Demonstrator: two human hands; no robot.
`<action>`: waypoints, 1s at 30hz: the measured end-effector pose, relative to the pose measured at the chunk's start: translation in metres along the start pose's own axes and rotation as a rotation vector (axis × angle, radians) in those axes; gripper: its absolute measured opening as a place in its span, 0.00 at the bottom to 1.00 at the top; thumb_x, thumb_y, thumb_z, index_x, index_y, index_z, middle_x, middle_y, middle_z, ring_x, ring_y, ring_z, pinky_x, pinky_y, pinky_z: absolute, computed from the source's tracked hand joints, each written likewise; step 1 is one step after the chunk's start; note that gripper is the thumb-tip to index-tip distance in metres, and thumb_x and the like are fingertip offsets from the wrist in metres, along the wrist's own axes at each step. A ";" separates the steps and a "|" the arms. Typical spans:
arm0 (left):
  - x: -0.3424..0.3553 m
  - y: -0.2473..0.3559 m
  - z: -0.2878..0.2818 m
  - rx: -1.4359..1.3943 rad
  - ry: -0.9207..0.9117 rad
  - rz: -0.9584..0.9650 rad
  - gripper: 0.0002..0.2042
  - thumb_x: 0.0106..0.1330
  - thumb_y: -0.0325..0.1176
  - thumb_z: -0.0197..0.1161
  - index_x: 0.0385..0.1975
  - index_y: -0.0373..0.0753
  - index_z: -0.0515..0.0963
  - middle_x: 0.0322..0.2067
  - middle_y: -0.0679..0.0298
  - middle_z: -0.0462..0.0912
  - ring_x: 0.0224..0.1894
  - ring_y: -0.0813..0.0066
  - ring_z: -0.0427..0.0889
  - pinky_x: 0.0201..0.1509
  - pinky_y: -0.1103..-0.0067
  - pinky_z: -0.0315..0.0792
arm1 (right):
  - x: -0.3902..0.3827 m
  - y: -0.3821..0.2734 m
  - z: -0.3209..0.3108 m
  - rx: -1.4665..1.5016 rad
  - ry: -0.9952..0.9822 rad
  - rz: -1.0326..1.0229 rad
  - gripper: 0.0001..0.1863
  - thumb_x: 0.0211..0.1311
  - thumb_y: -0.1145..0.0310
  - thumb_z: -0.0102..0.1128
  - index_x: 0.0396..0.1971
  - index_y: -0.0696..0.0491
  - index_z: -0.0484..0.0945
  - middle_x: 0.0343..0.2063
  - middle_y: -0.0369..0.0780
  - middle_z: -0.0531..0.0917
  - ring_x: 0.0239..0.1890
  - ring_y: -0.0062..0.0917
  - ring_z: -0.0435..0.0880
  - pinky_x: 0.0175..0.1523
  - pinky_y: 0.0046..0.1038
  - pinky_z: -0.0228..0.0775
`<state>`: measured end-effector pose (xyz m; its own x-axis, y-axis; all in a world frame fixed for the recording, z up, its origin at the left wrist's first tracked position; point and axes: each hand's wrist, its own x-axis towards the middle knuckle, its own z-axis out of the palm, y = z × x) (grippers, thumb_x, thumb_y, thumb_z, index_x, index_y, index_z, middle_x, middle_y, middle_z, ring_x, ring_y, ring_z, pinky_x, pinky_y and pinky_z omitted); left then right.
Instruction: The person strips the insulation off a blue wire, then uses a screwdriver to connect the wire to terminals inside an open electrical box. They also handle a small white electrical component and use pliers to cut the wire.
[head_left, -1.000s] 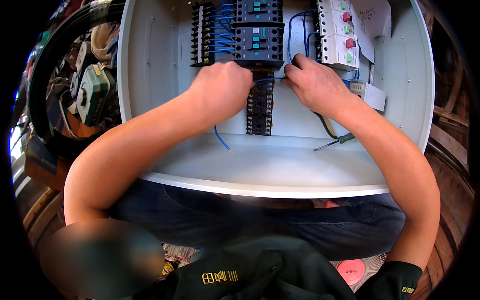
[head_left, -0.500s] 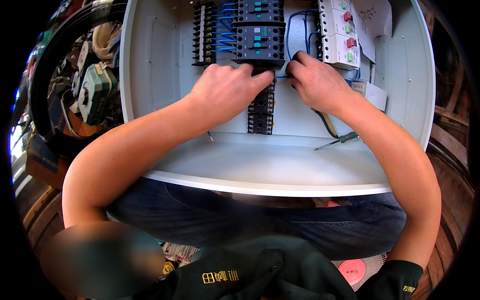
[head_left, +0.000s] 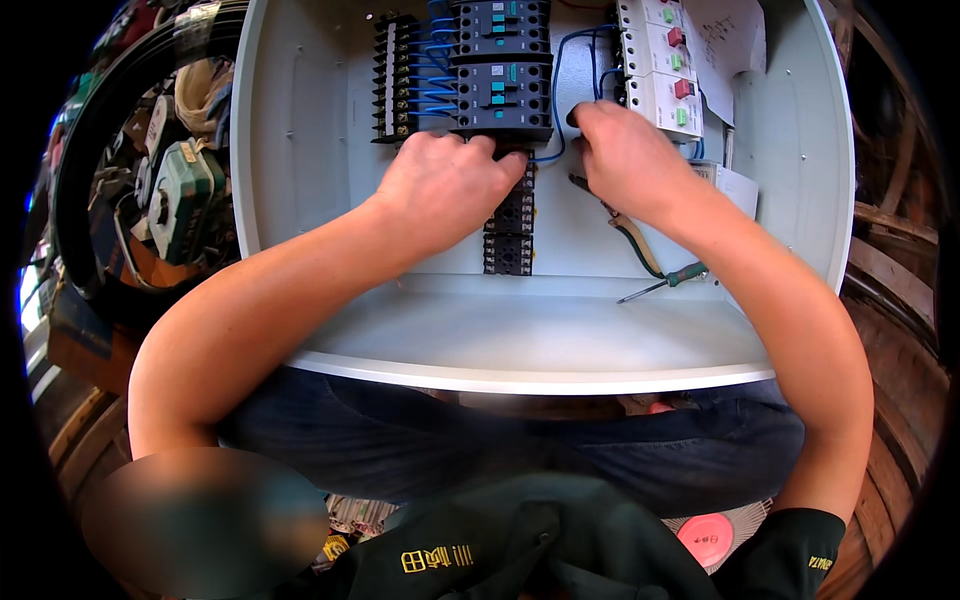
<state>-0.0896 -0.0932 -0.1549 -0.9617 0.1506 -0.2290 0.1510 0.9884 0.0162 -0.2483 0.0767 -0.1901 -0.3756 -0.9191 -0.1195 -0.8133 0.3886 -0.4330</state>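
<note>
My left hand [head_left: 440, 180] is closed at the lower edge of a black contactor [head_left: 502, 98], its thumb and finger on a blue wire [head_left: 556, 120]. From those fingertips the wire bends up towards white motor breakers [head_left: 660, 70] with red and green buttons. The wire's end is hidden behind the hand. My right hand [head_left: 628, 155] is just right of the wire's bend, fingers curled together; whether anything is in them cannot be seen. Below my left fingertips is a column of black relay sockets [head_left: 509, 235].
A light grey metal enclosure [head_left: 480, 330] surrounds the parts. A terminal strip [head_left: 393, 80] with blue wires stands left of the contactors. A screwdriver [head_left: 685, 274] and a plier-like tool with tan-green handles [head_left: 636, 247] lie below my right hand. Paper [head_left: 722, 60] is at the upper right.
My right fingers have come off the blue wire and sit slightly higher, apart from it. The wire's lower part now curves freely. My left hand stays at the contactor. The whole view has shifted slightly.
</note>
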 end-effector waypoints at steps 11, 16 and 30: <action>0.000 0.003 0.004 -0.044 0.003 0.001 0.20 0.60 0.26 0.62 0.55 0.43 0.78 0.35 0.60 0.82 0.33 0.63 0.87 0.33 0.69 0.81 | 0.080 0.013 -0.088 -0.384 0.001 0.006 0.09 0.53 0.71 0.60 0.31 0.57 0.86 0.36 0.50 0.87 0.43 0.44 0.87 0.48 0.43 0.79; 0.003 0.009 0.007 -0.197 0.103 0.034 0.14 0.61 0.25 0.61 0.47 0.35 0.75 0.36 0.57 0.82 0.34 0.56 0.87 0.35 0.65 0.81 | 0.114 0.022 -0.072 -0.430 -0.069 0.042 0.09 0.51 0.74 0.59 0.30 0.54 0.87 0.35 0.49 0.88 0.42 0.44 0.88 0.47 0.42 0.80; 0.053 0.055 0.006 -0.649 -0.086 -0.225 0.10 0.67 0.24 0.55 0.40 0.22 0.72 0.29 0.38 0.83 0.37 0.37 0.85 0.44 0.57 0.80 | 0.129 0.022 -0.070 -0.566 -0.264 -0.016 0.11 0.50 0.72 0.61 0.32 0.57 0.88 0.37 0.49 0.88 0.44 0.41 0.88 0.48 0.39 0.80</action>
<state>-0.1313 -0.0312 -0.1724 -0.9279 -0.0350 -0.3711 -0.2436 0.8107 0.5324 -0.3459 -0.0287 -0.1528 -0.2976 -0.8823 -0.3647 -0.9545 0.2827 0.0950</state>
